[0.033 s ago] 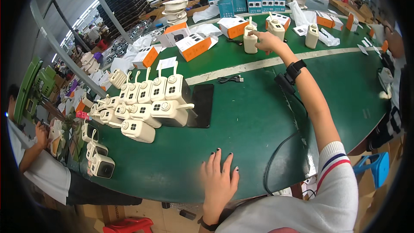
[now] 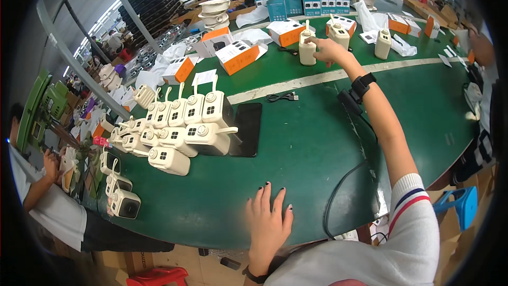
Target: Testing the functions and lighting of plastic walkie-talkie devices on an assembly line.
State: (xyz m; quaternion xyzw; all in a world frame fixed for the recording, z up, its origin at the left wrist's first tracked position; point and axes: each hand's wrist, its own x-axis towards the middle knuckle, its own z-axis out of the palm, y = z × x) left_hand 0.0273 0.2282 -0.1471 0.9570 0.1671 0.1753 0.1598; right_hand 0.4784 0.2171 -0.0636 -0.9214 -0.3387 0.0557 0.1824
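My left hand [image 2: 269,225] lies flat on the green table near its front edge, fingers spread, holding nothing. My right arm stretches far across to a small cream portable speaker [image 2: 307,53] standing upright with its strap up; the fingers of my right hand [image 2: 329,52] are bent against its right side. Just behind that hand stands a second cream speaker [image 2: 338,36], partly hidden. Farther right is another one [image 2: 382,45]. To the left, several cream speakers with straps and top knobs are packed in a cluster [image 2: 177,111].
A black phone-like slab [image 2: 247,130] lies beside the cluster. A coiled black USB cable [image 2: 282,97] is near the pale strip. Orange-and-white boxes [image 2: 238,57] and teal boxes [image 2: 312,2] line the far side. A person [image 2: 58,206] works at left; a blue stool [image 2: 460,206] stands right.
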